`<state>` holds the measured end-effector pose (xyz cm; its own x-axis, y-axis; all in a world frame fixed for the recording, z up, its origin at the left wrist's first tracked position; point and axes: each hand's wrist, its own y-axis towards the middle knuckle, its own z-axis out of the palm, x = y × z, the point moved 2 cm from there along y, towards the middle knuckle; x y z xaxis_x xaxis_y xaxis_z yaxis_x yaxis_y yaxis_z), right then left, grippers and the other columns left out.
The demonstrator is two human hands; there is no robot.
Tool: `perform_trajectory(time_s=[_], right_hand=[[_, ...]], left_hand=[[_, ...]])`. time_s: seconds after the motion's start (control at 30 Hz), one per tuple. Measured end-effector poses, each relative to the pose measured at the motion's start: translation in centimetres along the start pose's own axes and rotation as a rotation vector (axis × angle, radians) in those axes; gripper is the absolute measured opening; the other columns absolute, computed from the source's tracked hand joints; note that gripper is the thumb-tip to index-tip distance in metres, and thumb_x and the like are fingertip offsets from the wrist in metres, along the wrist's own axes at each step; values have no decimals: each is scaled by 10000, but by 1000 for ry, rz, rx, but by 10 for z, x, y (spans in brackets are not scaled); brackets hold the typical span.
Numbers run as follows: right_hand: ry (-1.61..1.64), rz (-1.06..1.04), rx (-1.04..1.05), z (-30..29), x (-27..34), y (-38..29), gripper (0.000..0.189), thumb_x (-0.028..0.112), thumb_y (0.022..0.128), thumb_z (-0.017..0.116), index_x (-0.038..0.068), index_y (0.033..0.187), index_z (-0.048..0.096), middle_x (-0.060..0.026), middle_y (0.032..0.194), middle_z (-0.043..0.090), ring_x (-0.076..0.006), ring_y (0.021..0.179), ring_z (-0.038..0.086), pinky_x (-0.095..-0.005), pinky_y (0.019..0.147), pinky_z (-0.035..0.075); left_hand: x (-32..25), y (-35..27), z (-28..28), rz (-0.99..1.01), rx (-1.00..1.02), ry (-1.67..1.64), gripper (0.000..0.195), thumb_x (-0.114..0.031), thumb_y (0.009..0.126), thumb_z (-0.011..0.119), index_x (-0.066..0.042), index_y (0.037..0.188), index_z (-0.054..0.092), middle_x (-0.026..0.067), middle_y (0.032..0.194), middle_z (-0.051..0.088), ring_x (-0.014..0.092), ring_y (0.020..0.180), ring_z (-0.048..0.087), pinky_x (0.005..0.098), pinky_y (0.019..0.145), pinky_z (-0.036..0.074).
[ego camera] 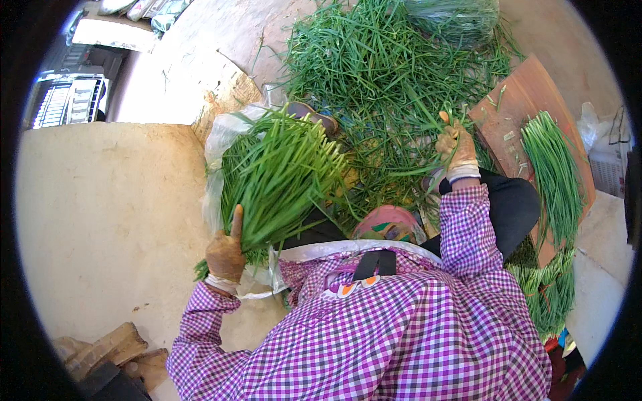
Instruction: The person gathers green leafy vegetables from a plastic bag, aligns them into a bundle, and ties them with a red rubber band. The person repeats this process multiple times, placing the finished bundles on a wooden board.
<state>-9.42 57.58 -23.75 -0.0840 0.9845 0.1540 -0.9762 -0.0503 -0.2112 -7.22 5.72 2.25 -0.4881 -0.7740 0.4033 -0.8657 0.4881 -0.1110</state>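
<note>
My left hand, in a stained work glove, grips a thick bunch of garlic chives near its leafy end. One finger lies along the leaves, and the pale cut stems fan out up and to the right. Beneath the bunch is a sheet of clear plastic with more chives on it. My right hand, gloved too, is closed around a few loose chive leaves beside the big pile. That loose heap of chives spreads over the floor in front of me.
A wooden board at my right bears a neat chive bundle and stem scraps. Tied bundles lie behind it. A pink container sits between my legs. Plastic-wrapped greens rest at the far side. Cardboard pieces are at lower left.
</note>
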Motion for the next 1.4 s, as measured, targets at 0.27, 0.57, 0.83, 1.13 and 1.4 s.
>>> perform_trajectory(time_s=[0.27,0.57,0.83,1.13,1.4], right_hand=[[-1918,196,-19,173,-177,-5,545,468,836,703,15,1134,643,-164,951,704,-320,886,678,-427,797,535],[-1111,116,-772,21,-47,31,136,136,930,567,44,957,662,-127,883,684,-226,691,641,-321,600,556],[-2306,7,246,150,-154,31,300,318,829,698,90,1022,668,-168,1100,661,-342,1043,629,-420,908,507],[-2206,515,-41,161,-46,55,690,654,875,526,65,1214,649,-208,1139,669,-357,1052,637,-418,940,482],[-2254,595,26,113,-176,64,372,311,834,620,29,1061,706,-231,1104,676,-361,1057,653,-414,926,505]], left_hand=[[-44,-33,9,-33,138,-9,929,-45,760,620,-218,1571,202,118,743,494,233,494,511,370,437,446],[-46,-24,-12,57,221,95,927,-24,764,590,-316,1556,209,88,715,479,213,503,521,361,431,443],[-38,7,-45,216,227,182,878,-12,816,567,-337,1551,214,70,690,459,198,518,529,345,430,453],[-33,16,-50,298,165,149,859,-34,830,577,-369,1542,232,56,676,430,190,530,523,330,432,460],[-33,29,-68,428,162,180,797,-56,838,582,-348,1523,298,47,660,435,173,524,508,308,442,447]])
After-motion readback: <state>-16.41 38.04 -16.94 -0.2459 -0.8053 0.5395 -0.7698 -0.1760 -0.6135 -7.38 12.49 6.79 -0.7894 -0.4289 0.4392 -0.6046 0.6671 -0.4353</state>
